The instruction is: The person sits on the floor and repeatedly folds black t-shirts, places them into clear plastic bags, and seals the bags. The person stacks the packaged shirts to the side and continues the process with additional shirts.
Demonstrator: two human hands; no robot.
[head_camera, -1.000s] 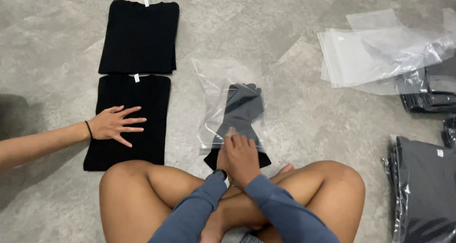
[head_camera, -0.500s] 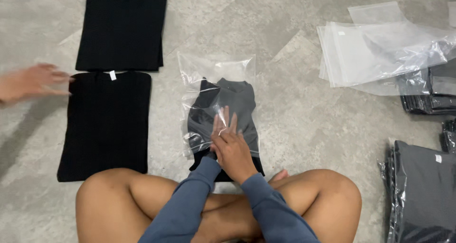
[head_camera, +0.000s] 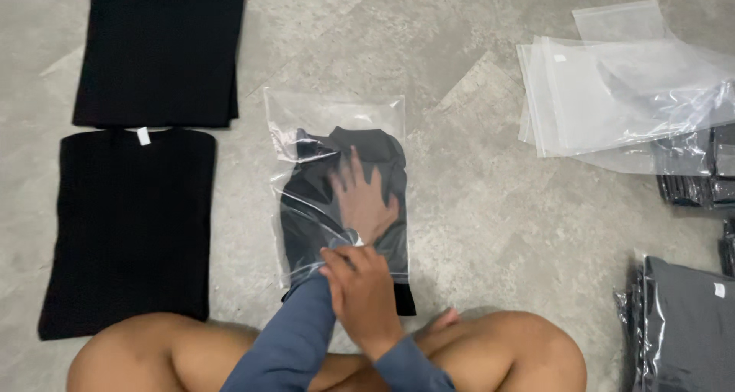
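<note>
Person sits cross-legged on the floor [head_camera: 475, 208], knees at the bottom edge. Right hand [head_camera: 364, 296] is nearest, fingers closed in a narrow grip on the near open edge of the clear bag [head_camera: 337, 116], just above the lap. Left hand [head_camera: 364, 200] is inside the bag, flat and fingers spread wide, holding nothing, pressing on the folded dark shirt [head_camera: 306, 223] through the mouth. The shirt lies mostly inside the bag, under the left hand and just beyond the right hand; its near end sticks out of the mouth toward the lap. The far end of the bag is flat and unfilled past the shirt's top. Bag and shirt run long axis near-to-far, mouth toward the person, sealed end away. Bare floor on both sides of the bag, more on the right. Left of it, well apart, a folded black shirt [head_camera: 130, 223] with its label at the far end; another black shirt [head_camera: 161, 51] lies beyond that, almost touching. Far right: a pile of empty clear bags [head_camera: 612, 93]. Right edge: bagged dark shirts [head_camera: 681, 323] stacked.
</note>
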